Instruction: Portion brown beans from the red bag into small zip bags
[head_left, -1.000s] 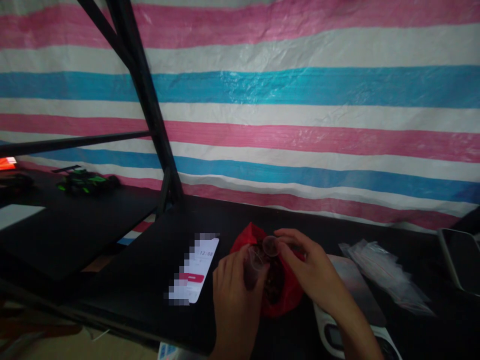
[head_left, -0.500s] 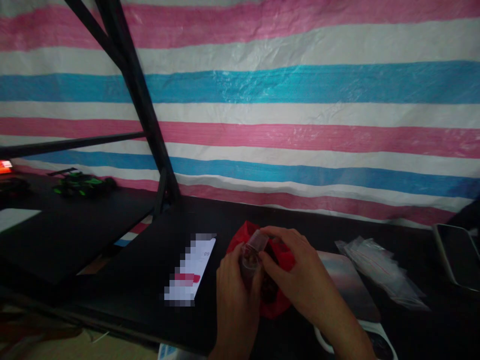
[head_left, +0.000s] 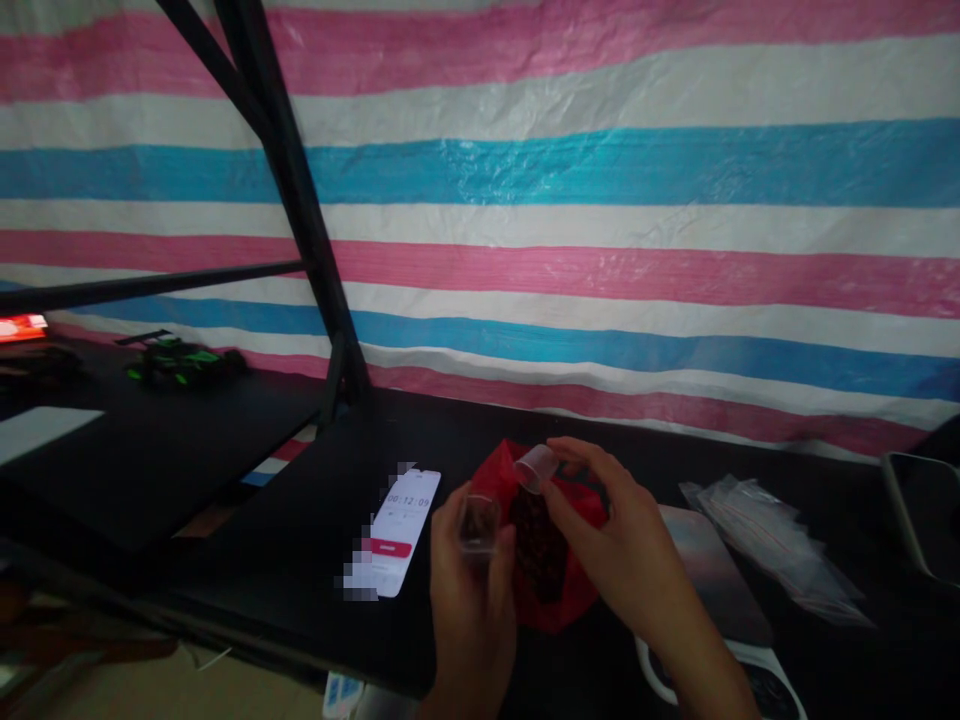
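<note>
My left hand (head_left: 469, 600) is closed around a small clear plastic container (head_left: 480, 522), its open top facing me and some dark content inside. Between the fingers and thumb of my right hand (head_left: 600, 510) is a small clear plastic cup (head_left: 535, 467), tilted over a red bag (head_left: 495, 465). Dark brown bean-like pieces (head_left: 538, 550) fill the open bag, too dim to name surely. Under my right forearm lies a kitchen scale (head_left: 724, 575) with a shiny plate and white rim, partly hidden.
Left of my hands lies a lit phone (head_left: 405, 510) showing a timer. Clear zip bags (head_left: 772, 540) are piled right of the scale, near another phone-like device (head_left: 926, 520). A black metal frame (head_left: 300, 220) rises at left, with a green toy car (head_left: 184, 360) beyond.
The cup in my right hand has come away from the container and moved up and right over the bag. My hands are farther apart, uncovering more dark pieces. The view has shifted slightly.
</note>
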